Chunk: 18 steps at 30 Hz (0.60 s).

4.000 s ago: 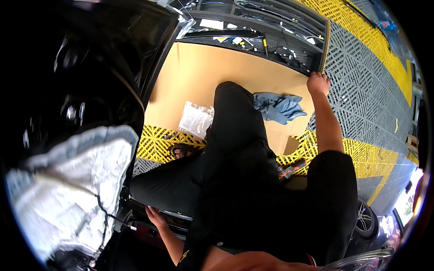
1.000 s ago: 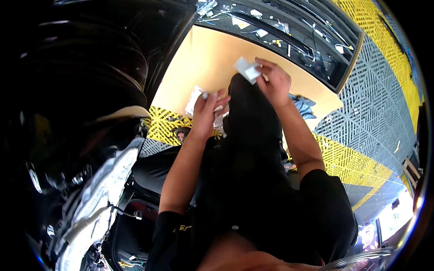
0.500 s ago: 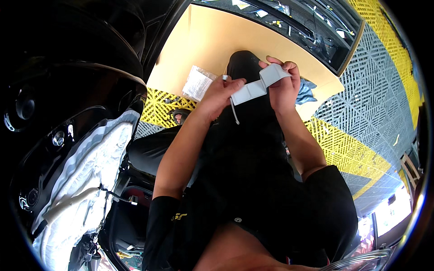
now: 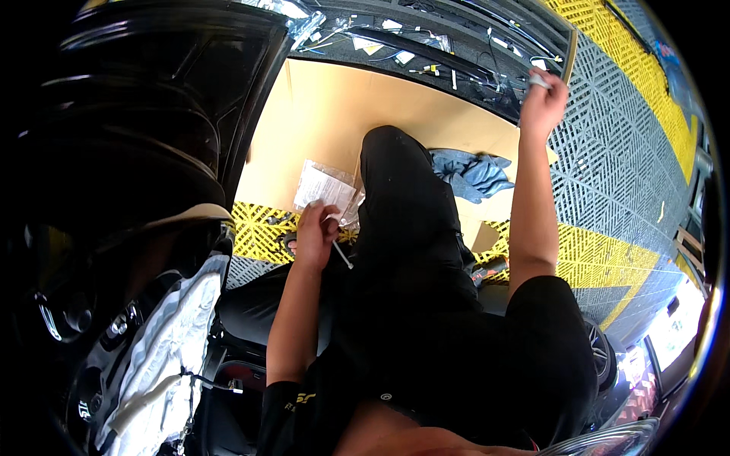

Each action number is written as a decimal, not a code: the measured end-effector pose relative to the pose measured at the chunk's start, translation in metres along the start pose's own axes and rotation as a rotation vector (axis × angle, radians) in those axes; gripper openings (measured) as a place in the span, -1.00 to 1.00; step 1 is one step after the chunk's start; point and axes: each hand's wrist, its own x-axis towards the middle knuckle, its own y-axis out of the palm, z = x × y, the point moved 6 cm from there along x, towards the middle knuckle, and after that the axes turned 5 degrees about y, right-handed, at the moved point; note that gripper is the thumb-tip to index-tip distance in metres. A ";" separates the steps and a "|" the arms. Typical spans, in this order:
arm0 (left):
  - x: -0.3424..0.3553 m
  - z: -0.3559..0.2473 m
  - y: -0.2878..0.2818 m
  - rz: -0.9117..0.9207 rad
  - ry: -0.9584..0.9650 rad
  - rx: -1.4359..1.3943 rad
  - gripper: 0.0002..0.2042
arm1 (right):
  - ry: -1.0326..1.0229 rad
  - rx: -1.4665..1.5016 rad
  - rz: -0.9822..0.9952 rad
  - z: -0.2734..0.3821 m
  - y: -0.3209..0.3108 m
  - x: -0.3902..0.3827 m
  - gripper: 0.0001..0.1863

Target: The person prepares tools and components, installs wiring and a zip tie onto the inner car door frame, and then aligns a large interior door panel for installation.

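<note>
My left hand (image 4: 314,232) is closed near my knee, gripping a thin white stick-like piece (image 4: 343,257) with a small knob at its lower end; its upper part is hidden in my fingers. Just beyond that hand, a clear plastic bag (image 4: 325,186) with a printed white sheet lies on the tan board. My right hand (image 4: 544,106) reaches out at the far right, over the corner of the dark tray of parts (image 4: 475,70). Its fingers are closed on a light grey piece (image 4: 539,80), mostly covered by them.
Loose cables, small connectors and white tags lie in the dark tray. A crumpled blue cloth (image 4: 471,173) rests on the tan board (image 4: 304,106) beside my knee. Black glossy car panels (image 4: 144,114) stand at left, above white padding (image 4: 163,327). Yellow and grey grid flooring (image 4: 616,152) extends to the right.
My hands have parted. The right one has moved far and right; the light grey folded strip no longer spans both hands. My left hand has drawn nearer and left with the white stick-like piece.
</note>
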 end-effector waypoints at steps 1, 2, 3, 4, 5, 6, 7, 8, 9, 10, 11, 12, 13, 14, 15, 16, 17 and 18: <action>0.002 0.005 -0.016 -0.016 0.002 -0.043 -0.88 | -0.004 -0.281 0.077 0.006 0.015 0.005 -0.85; 0.004 0.007 -0.027 -0.027 -0.002 -0.072 -0.83 | -0.015 -0.566 0.143 0.013 0.028 0.010 -0.78; 0.005 0.009 -0.039 -0.036 0.004 -0.116 -0.82 | -0.105 -0.568 0.155 0.008 0.041 0.009 -0.73; 0.006 0.013 -0.051 -0.048 0.006 -0.159 -0.82 | -0.192 -0.574 0.170 -0.005 0.054 0.005 -0.68; 0.006 0.018 -0.064 -0.103 0.005 -0.164 -0.81 | -0.175 -0.494 0.213 -0.008 0.069 -0.002 -0.64; 0.005 0.024 -0.077 -0.157 0.003 -0.168 -0.81 | -0.162 -0.530 0.237 -0.012 0.084 -0.008 -0.63; 0.001 0.026 -0.086 -0.183 0.037 -0.157 -0.79 | -0.112 -0.528 0.258 -0.023 0.098 -0.016 -0.64; -0.003 0.028 -0.093 -0.208 0.034 -0.155 -0.79 | -0.102 -0.475 0.308 -0.032 0.111 -0.024 -0.65; -0.007 0.028 -0.098 -0.230 0.031 -0.150 -0.79 | -0.118 -0.556 0.385 -0.051 0.123 -0.029 -0.63; -0.012 0.027 -0.105 -0.254 0.028 -0.144 -0.79 | -0.133 -0.634 0.465 -0.071 0.135 -0.033 -0.62; -0.015 0.028 -0.112 -0.253 0.027 -0.139 -0.79 | -0.130 -0.693 0.481 -0.079 0.142 -0.034 -0.60; -0.018 0.030 -0.119 -0.267 0.018 -0.145 -0.79 | -0.126 -0.751 0.497 -0.088 0.147 -0.035 -0.58; -0.022 0.031 -0.121 -0.284 0.017 -0.157 -0.80 | -0.129 -0.802 0.516 -0.092 0.154 -0.035 -0.56; -0.024 0.032 -0.124 -0.301 0.015 -0.168 -0.80 | -0.143 -0.888 0.550 -0.097 0.157 -0.033 -0.53; -0.025 0.032 -0.124 -0.296 0.020 -0.163 -0.80 | -0.156 -0.975 0.583 -0.102 0.157 -0.030 -0.50; -0.024 0.031 -0.121 -0.282 0.035 -0.140 -0.80 | -0.166 -1.061 0.620 -0.106 0.157 -0.028 -0.47; -0.023 0.031 -0.119 -0.269 0.046 -0.121 -0.80 | -0.151 -1.144 0.736 -0.107 0.160 -0.020 -0.42; -0.022 0.030 -0.117 -0.255 0.057 -0.100 -0.80 | -0.183 -1.088 0.740 -0.105 0.160 -0.016 -0.42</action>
